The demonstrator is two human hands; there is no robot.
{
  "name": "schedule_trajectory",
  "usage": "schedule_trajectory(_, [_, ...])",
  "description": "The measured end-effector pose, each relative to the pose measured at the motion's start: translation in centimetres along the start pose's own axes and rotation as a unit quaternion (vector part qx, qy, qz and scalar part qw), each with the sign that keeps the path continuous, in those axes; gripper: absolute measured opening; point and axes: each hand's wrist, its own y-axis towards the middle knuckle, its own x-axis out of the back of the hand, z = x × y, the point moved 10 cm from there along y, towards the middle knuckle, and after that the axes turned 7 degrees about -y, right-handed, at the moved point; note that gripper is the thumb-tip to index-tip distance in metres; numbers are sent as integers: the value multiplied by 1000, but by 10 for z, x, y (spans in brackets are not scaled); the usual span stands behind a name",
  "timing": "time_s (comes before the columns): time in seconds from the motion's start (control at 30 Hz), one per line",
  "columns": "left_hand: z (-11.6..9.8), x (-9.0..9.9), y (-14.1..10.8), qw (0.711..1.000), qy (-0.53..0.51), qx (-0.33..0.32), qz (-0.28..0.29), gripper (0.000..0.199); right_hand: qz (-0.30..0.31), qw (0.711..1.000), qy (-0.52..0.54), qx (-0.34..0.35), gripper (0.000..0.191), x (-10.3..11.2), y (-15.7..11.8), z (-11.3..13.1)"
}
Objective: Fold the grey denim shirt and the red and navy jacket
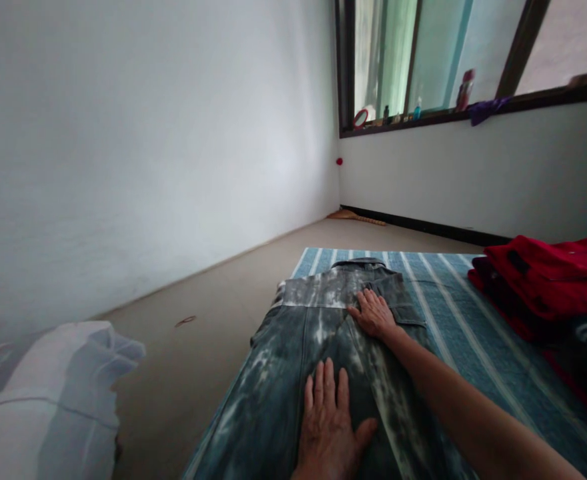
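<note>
A dark grey-blue denim jacket (273,387) with pale bleached patches lies spread, back side up, its collar pointing away from me. My left hand (329,420) rests palm down on the lower middle of the jacket, fingers stretched out and thumb spread. Farther up, my right hand (373,312) lies flat near the shoulder seam on the right side, fingers extended. Neither hand grips the cloth. Beneath the jacket is a blue mat with white stripes (453,293). The jacket's lower end runs out of view.
A stack of folded red and dark clothes (548,280) sits on the mat's right side. At the left stands a whitish plastic-wrapped bundle (58,400). A thin loop (185,321) lies on the floor. Small bottles and a purple cloth (486,111) are on the window sill.
</note>
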Motion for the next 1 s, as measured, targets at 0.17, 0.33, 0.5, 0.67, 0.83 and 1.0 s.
schedule_trajectory(0.17, [-5, 1, -3, 1000, -23, 2, 8, 84, 6, 1000, -13, 2, 62, -6, 0, -3])
schedule_trajectory(0.33, [-8, 2, -4, 999, -50, 3, 8, 87, 9, 1000, -26, 8, 59, -3, -2, -1])
schedule_trajectory(0.5, [-9, 3, -6, 998, -62, 2, -7, 87, -2, 999, -34, 15, 60, 3, -5, 5])
schedule_trajectory(0.67, [-11, 8, -9, 997, -78, 7, 7, 87, 5, 999, -31, 8, 59, -1, -4, 5])
schedule_trajectory(0.83, [-11, 7, -9, 998, -63, 8, 5, 87, -2, 999, -35, 19, 58, 10, -14, 13])
schedule_trajectory(1.0, [-12, 5, -8, 999, -27, -17, -33, 83, -4, 997, -36, 64, 64, 26, -65, 41])
